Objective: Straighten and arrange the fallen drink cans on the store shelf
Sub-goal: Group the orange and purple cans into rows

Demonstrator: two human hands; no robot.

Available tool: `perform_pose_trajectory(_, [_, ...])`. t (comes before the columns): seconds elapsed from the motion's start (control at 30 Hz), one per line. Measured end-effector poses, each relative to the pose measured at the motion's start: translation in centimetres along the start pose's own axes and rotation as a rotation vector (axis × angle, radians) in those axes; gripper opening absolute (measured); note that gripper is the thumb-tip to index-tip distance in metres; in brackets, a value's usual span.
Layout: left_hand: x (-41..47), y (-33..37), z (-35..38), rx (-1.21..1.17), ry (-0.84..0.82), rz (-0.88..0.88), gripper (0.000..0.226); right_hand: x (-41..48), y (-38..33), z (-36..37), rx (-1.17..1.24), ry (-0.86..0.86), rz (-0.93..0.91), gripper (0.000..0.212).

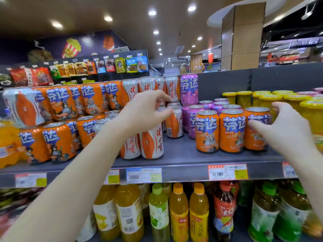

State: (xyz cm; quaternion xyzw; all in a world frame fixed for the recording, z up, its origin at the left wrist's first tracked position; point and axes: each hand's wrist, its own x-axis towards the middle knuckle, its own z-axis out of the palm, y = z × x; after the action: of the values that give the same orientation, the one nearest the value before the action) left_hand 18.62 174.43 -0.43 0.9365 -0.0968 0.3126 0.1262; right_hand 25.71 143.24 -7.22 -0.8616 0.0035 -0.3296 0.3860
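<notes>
While my right hand [286,128] clasps the orange can [256,130] at three o'clock, I cannot tell my blurred left hand [145,110] grip; its knuckles could topple the white can [173,123].

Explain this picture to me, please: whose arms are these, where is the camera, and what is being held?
There is no machine here. A person wears one wide-angle camera on the head, so you see that person's own two arms stretching forward. They face a store shelf of drink cans, and bottles stand on the shelf below.

The left hand reaches to a white-and-orange can further back. Its fingers are blurred, so I cannot tell whether it grips the can.

The right hand curls round the orange can at the right end of a front row of three upright cans. Purple cans stand behind that row, and yellow-lidded jars stand to the right.
</notes>
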Motion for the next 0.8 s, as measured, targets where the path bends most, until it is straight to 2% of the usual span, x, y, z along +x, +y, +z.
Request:
perform_pose_trajectory(0.1, [-1.5,-3.2,-2.4,0.053,0.035,-0.118,0.034,-2.1,-2.2,0.3,0.125,0.216,-0.189,0.062])
perform_pose_trajectory(0.17, [-2.6,-4.8,-3.3,0.076,0.025,-0.169,0.033,-4.1,-5.1,0.9,0.249,0.170,-0.286,0.050])
perform_pose_trajectory(0.27, [-4.4,-6.9,-3.8,0.149,0.034,-0.211,0.034,-7.4,-9.7,3.1,0.394,-0.185,-0.327,0.044])
perform_pose_trajectory(0.33, [-5.7,-8.3,-3.9,0.186,0.050,-0.255,0.040,-8.6,-11.7,5.4,0.385,-0.420,-0.335,0.052])
perform_pose_trajectory(0.43, [-7.7,-10.1,-3.6,0.123,0.129,-0.323,0.056,-9.0,-13.3,8.8,0.338,-0.686,-0.305,0.072])
perform_pose_trajectory(0.5, [-9.1,-10.8,-2.9,0.017,0.173,-0.362,0.061,-9.1,-13.7,10.6,0.407,-0.783,-0.247,0.074])
perform_pose_trajectory(0.67, [-11.1,-12.5,-0.4,-0.195,0.115,-0.420,0.093,-8.7,-13.9,12.4,0.413,-0.681,-0.139,0.055])
perform_pose_trajectory(0.8, [-11.2,-13.5,0.3,-0.286,0.154,-0.438,0.086,-8.8,-13.8,12.4,0.296,-0.540,-0.114,0.058])
